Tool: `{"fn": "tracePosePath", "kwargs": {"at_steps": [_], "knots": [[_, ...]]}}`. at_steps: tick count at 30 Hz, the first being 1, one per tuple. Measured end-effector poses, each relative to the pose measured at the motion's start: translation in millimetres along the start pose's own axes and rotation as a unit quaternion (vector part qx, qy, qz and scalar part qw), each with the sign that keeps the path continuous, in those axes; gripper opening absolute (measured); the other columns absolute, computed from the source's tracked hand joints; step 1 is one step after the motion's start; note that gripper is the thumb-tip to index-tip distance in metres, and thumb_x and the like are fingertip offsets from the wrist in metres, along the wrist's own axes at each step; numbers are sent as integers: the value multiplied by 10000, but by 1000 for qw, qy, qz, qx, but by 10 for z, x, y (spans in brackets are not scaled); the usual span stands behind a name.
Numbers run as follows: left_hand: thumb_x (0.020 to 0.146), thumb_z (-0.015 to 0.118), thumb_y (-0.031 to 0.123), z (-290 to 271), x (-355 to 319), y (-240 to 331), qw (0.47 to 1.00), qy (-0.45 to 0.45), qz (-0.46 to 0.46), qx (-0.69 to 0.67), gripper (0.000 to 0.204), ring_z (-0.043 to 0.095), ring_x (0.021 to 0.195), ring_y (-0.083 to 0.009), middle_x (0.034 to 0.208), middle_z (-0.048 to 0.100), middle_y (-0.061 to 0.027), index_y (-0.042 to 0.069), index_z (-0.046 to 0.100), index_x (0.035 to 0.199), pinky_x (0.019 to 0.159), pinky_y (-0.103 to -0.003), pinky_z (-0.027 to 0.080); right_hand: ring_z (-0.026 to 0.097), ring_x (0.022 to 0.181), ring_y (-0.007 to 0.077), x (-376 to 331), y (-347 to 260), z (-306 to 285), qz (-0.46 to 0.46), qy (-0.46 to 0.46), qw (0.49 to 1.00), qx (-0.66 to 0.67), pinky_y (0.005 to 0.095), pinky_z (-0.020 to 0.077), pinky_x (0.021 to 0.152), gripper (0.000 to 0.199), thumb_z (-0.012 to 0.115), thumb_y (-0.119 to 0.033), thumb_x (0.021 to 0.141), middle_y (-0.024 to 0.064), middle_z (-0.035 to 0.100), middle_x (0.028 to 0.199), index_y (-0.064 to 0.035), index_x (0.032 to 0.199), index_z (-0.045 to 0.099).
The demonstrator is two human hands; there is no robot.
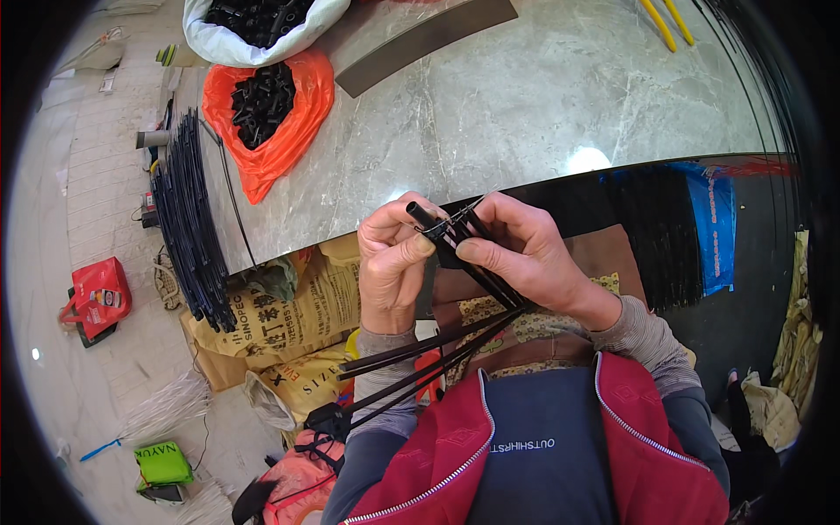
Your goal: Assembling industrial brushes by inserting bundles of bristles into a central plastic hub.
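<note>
Both hands close on a bundle of thin black rods (pixel 455 289) just below the marble table's (pixel 525 105) edge: the left hand (pixel 389 271) clamps it steady while the right hand (pixel 516 254) pinches its upper end, aligning the tips.

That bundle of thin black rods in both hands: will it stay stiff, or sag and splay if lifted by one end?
The black rods look stiff: straight beyond the left hand and right hand. Probably light, being so thin. Their lower ends already fan apart, so they would likely splay unless pinched.
</note>
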State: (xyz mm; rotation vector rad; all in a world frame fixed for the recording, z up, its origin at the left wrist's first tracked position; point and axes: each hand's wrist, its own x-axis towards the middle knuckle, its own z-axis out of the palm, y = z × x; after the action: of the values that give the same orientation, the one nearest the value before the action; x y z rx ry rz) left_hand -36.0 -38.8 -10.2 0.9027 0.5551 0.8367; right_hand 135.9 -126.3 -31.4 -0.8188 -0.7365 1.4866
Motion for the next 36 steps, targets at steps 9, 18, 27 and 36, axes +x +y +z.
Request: {"fn": "tracePosePath", "kwargs": {"at_steps": [9, 18, 27, 36], "knots": [[774, 766, -41, 26, 13, -32, 1000, 4, -13, -8, 219, 650, 931, -224, 982, 665, -124, -27, 694, 981, 881, -323, 506, 531, 739, 17, 31, 5, -55, 28, 5, 1000, 11, 190, 445, 640, 126, 696, -55, 928, -43, 569, 833, -35, 976, 582], [806, 750, -50, -15, 38, -67, 999, 8, -35, -25, 237, 654, 957, -197, 1023, 673, -111, -24, 681, 1032, 899, -316, 508, 536, 722, 16, 109, 56, -121, 48, -22, 997, 58, 193, 447, 634, 115, 687, -112, 946, -44, 588, 820, -36, 971, 603], [831, 741, -47, -7, -62, -41, 999, 35, -3, 19, 339, 669, 1003, -205, 1128, 688, -140, -28, 652, 1158, 925, -325, 523, 531, 691, 10, 97, 42, -97, 53, -21, 998, 37, 184, 436, 599, 102, 658, -123, 969, -50, 587, 807, -26, 989, 633], [842, 736, -36, 184, -149, 22, 999, 24, 24, 28, 288, 664, 995, -211, 1087, 686, -139, -36, 645, 1114, 926, -331, 517, 481, 762, -7, -51, -11, -13, -21, 0, 998, -59, 170, 401, 633, 97, 673, -95, 956, -71, 555, 856, -20, 1000, 630]]}}
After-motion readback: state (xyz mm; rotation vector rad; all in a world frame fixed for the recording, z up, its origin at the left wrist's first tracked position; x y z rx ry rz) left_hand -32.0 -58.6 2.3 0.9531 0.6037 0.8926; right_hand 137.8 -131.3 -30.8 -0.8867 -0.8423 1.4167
